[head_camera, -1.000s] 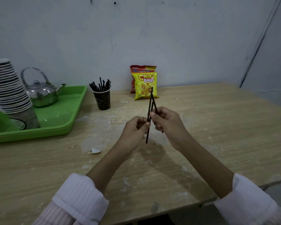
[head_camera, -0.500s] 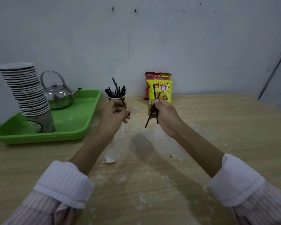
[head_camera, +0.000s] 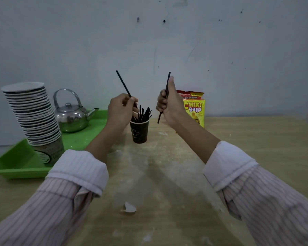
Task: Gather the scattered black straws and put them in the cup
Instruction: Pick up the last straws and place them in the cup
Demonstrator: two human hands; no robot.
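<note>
A dark paper cup (head_camera: 139, 131) stands on the wooden table, with several black straws (head_camera: 144, 114) sticking out of it. My left hand (head_camera: 121, 110) is just left of and above the cup's rim, pinching one black straw (head_camera: 123, 83) that tilts up to the left; its lower end points down at the cup. My right hand (head_camera: 168, 102) is to the right of the cup, closed on another black straw (head_camera: 167, 84) held nearly upright, with its lower end poking out below the fist.
A green tray (head_camera: 20, 164) at the left holds a tall stack of paper cups (head_camera: 33, 118) and a metal kettle (head_camera: 71, 115). Snack bags (head_camera: 196, 109) lean on the wall behind my right hand. A paper scrap (head_camera: 130, 207) lies near me.
My hands split the straws and moved away from me toward the cup. The left hand now holds its straw over the cup's rim; the right hand rose beside it.
</note>
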